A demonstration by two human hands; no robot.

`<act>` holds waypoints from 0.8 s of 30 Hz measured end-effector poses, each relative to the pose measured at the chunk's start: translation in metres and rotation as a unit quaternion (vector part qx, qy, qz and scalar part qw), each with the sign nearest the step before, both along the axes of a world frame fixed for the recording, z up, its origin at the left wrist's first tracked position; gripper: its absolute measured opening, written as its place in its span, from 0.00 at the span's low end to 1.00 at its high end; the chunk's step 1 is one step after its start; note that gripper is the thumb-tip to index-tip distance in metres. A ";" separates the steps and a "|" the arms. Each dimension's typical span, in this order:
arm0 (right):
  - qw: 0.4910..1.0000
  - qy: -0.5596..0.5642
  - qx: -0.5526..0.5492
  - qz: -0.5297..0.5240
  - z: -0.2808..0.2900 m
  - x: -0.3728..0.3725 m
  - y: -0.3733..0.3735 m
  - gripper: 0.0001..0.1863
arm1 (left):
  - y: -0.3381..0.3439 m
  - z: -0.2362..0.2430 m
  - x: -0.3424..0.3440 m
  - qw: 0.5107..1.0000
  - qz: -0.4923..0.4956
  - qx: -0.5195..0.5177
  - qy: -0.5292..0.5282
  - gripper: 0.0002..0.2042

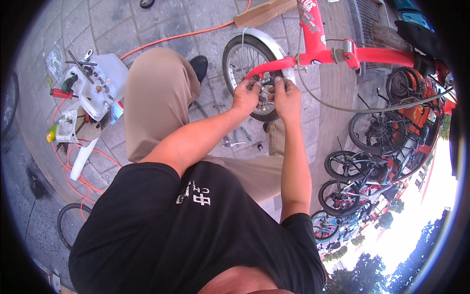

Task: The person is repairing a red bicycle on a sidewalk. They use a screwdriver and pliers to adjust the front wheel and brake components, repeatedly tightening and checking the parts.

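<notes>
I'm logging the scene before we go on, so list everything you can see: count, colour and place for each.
Bicycle frame: one, red, top centre to right.
Small wheel: one, black tyre with silver mudguard, in front of the hands.
Cable: one, grey, looping right of the wheel.
Tool tray: one, white, on the paving at left, holding tools.
Hose: one, orange, across the paving.
Wooden plank: one, brown, top centre.
Parked bicycles: several, dark and orange, right side.
Loose tyre: one, black, lower left.
Left hand: at the wheel hub.
Right hand: beside it, on the same small part.
</notes>
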State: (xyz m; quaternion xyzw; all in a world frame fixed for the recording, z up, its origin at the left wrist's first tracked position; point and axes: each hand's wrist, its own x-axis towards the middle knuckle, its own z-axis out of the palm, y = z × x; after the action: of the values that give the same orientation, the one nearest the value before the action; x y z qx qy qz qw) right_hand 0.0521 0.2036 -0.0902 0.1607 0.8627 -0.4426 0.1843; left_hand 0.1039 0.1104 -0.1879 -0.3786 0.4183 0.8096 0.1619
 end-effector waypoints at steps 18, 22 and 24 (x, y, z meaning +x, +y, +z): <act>0.984 0.114 0.104 0.084 -0.008 0.014 -0.003 0.16 | -0.007 -0.015 -0.002 0.998 0.023 0.061 0.007 0.12; 0.999 0.032 -0.014 -0.026 -0.004 -0.004 0.000 0.16 | -0.012 -0.006 -0.003 0.999 -0.016 0.038 0.006 0.11; 0.998 0.057 0.037 -0.001 -0.001 0.001 -0.010 0.16 | -0.009 -0.012 -0.003 0.998 0.017 0.056 0.012 0.12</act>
State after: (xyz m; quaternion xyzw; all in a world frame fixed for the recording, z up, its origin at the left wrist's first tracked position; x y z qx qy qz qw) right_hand 0.0535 0.1937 -0.0910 0.1426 0.8873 -0.4192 0.1286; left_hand 0.1009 0.1015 -0.1999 -0.3658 0.3679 0.8390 0.1642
